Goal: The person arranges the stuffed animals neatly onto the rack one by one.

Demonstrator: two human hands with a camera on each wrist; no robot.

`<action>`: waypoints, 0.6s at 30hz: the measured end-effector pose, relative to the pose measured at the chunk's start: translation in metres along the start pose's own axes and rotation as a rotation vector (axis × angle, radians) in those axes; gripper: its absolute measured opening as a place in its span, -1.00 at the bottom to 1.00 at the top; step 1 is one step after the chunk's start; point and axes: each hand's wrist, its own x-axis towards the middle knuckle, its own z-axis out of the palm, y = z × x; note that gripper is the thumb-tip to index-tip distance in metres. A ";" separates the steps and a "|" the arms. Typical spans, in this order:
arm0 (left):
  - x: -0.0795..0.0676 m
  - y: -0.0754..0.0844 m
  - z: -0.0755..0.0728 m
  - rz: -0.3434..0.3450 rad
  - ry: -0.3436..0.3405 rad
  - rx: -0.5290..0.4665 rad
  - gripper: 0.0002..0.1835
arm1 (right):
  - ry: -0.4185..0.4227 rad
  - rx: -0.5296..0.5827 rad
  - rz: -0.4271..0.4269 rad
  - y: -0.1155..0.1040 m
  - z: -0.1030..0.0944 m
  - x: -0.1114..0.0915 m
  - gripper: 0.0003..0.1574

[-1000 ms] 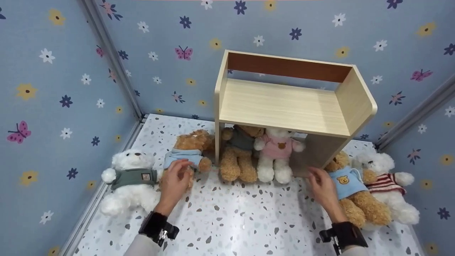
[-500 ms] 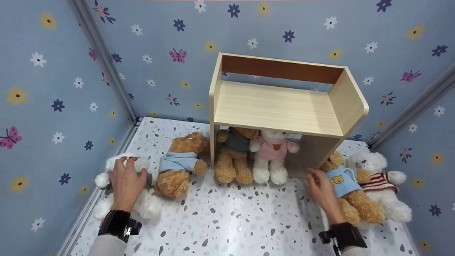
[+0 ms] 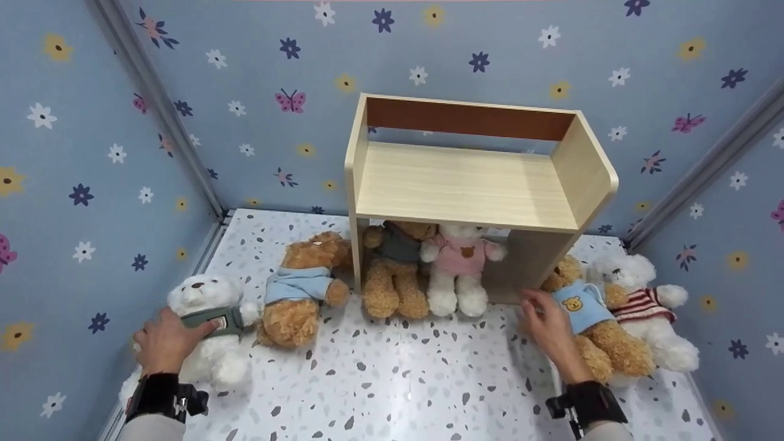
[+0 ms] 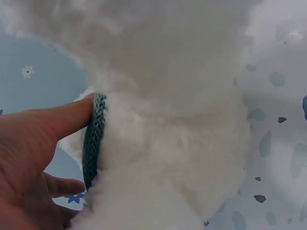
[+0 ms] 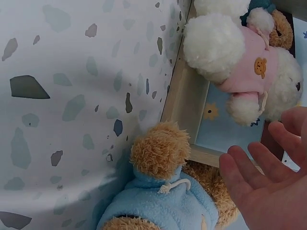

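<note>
The left hand (image 3: 165, 343) grasps a white teddy bear (image 3: 205, 292), its thumb laid across the front of the bear's green sweater (image 3: 234, 321) and its other fingers at the bear's side. In the left wrist view the fingertips meet the sweater's knitted hem, with white fur filling the space just beyond them. The bear's head lies ahead of those fingers and its legs nearer the wrist.

The right hand (image 3: 549, 327) is released, its fingers loosely bent and spread a little. Just to the right of these fingers a light brown bear (image 3: 585, 312) in a blue hoodie leans back, and past it, farther from the fingers, is a white bear (image 3: 646, 306) in a red-striped shirt.

To the right of the left fingers, a little apart, a brown bear (image 3: 297, 285) in a pale blue top lies on the speckled white floor (image 3: 392, 392).

Between the two hands and beyond the fingers stands a wooden shelf (image 3: 465, 184). Under its board sit a brown bear (image 3: 395, 269) in a dark shirt and, closer to the right fingers, a white bear (image 3: 460, 260) in a pink shirt. Farthest from the fingers, behind the shelf, is a blue wall (image 3: 294, 147) with flowers and butterflies.
</note>
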 end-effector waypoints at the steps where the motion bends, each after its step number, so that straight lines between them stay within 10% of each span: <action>1: 0.000 -0.001 0.000 0.001 -0.019 0.012 0.38 | 0.004 0.000 -0.005 0.000 0.000 0.000 -0.61; 11: 0.007 -0.011 0.011 0.167 -0.131 0.039 0.16 | -0.037 0.033 0.027 0.002 -0.001 -0.007 -0.58; 18: -0.002 -0.024 0.015 0.060 -0.086 -0.197 0.16 | -0.028 0.038 0.027 0.004 0.000 -0.008 -0.59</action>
